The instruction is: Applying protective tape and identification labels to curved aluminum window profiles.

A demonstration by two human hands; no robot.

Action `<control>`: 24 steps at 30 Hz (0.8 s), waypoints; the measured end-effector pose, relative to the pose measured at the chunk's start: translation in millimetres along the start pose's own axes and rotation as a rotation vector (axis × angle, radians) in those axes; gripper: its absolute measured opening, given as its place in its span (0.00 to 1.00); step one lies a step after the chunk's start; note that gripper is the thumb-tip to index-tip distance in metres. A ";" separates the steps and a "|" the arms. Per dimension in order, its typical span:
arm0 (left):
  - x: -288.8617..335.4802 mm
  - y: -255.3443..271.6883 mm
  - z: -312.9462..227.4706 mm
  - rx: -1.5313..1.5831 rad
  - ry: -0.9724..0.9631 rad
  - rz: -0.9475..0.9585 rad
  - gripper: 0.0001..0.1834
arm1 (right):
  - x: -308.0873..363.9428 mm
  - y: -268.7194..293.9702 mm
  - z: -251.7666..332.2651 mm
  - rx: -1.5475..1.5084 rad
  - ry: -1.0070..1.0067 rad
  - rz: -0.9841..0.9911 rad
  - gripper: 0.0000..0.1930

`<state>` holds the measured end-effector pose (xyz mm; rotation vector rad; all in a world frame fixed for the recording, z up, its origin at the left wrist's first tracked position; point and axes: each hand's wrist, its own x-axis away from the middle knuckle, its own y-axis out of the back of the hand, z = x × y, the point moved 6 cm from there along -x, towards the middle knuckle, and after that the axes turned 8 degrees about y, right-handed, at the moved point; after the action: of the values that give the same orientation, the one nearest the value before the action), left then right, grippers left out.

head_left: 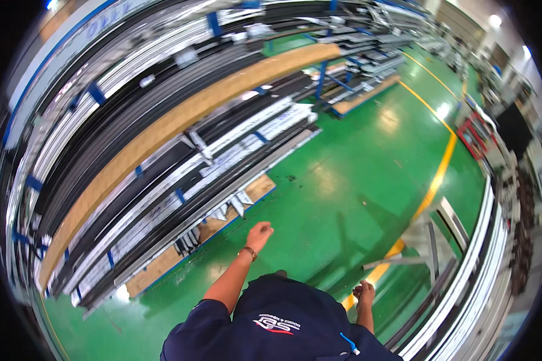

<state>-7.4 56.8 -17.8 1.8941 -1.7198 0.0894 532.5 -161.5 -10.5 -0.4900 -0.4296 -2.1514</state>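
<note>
My left hand (260, 235) is raised in front of me over the green floor, its fingers curled in and nothing seen in them. A watch or bracelet (249, 253) sits on that wrist. Nearest to this hand is the low edge of the rack (321, 81) of long profiles on the left. My right hand (364, 292) hangs lower by my side, fingers also curled, with nothing visible in it. Close to it stands a metal frame or stand (433, 243) with a grey bar (391, 262) sticking out toward me. Neither hand touches anything.
Long black and white profiles (156, 102) fill the rack, with a wooden beam (186, 117) along it. A yellow line (442, 168) runs along the green floor (319, 198). White profiles (473, 271) lie at the right. A red rack or cart (476, 133) stands beyond them.
</note>
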 end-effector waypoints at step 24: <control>201.2 610.4 -136.4 -0.838 0.097 -1.307 0.49 | 157.4 -617.6 417.9 0.148 0.961 1.188 0.08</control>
<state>-498.0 -66.0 401.5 1.8574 -0.0981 -0.8569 23.1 277.4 348.3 0.3570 0.2341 -0.9706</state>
